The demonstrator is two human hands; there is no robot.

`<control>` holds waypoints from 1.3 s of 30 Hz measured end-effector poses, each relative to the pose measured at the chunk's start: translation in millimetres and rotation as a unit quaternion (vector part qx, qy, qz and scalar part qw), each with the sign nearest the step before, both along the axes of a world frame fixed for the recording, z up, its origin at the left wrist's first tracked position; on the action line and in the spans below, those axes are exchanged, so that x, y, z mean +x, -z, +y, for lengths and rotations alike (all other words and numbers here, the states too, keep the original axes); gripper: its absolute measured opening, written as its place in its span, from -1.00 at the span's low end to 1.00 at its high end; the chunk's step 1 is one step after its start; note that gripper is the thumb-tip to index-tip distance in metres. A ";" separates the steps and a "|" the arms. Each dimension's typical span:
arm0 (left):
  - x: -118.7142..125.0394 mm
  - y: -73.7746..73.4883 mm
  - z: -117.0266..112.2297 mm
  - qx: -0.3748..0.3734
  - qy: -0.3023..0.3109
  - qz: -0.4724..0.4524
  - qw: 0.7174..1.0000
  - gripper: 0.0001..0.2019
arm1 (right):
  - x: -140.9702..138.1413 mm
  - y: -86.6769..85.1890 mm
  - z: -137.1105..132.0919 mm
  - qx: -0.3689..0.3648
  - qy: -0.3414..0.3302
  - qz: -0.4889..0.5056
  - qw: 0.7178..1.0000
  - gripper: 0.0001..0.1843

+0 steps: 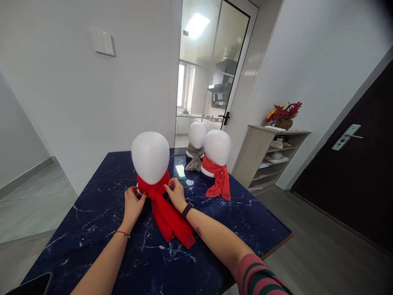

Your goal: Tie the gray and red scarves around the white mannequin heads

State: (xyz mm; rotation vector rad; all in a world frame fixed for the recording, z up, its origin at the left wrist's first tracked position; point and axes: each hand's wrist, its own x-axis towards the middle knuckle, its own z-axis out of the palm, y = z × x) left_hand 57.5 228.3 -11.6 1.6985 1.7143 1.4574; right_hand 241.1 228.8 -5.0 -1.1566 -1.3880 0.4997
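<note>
A white mannequin head (150, 156) stands upright on the dark blue table, a bright red scarf (168, 219) wrapped and knotted round its neck. The scarf's two ends hang forward and lie on the tabletop. At the left side of the neck, my left hand (132, 205) pinches the scarf's lower edge near the white base. My right hand (177, 194) is on the opposite side, thumb and forefinger closed on the scarf beside the knot. Its fingertips are partly hidden.
Behind to the right stand a mannequin head (217, 146) with a coral-red scarf (221, 184) and another head (197, 134) with a grey scarf (195, 159). A dark phone-like object (33, 284) lies at the near-left table edge. A shelf unit (260, 151) stands beyond the blue marbled table (92, 213).
</note>
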 end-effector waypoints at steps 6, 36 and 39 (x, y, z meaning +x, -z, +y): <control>-1.1 -5.5 -4.3 0.013 0.057 0.006 0.998 -0.76 | 0.0 0.4 -2.7 -0.015 -0.136 -0.042 0.990 -0.81; -0.3 -6.4 -8.4 0.002 0.159 0.010 0.987 -0.72 | 5.0 12.9 9.8 -0.084 -0.245 -0.039 0.965 -0.89; 0.7 -8.5 -10.1 -0.010 0.168 -0.004 0.986 -0.70 | 5.6 12.5 10.3 -0.089 -0.250 -0.021 0.964 -0.85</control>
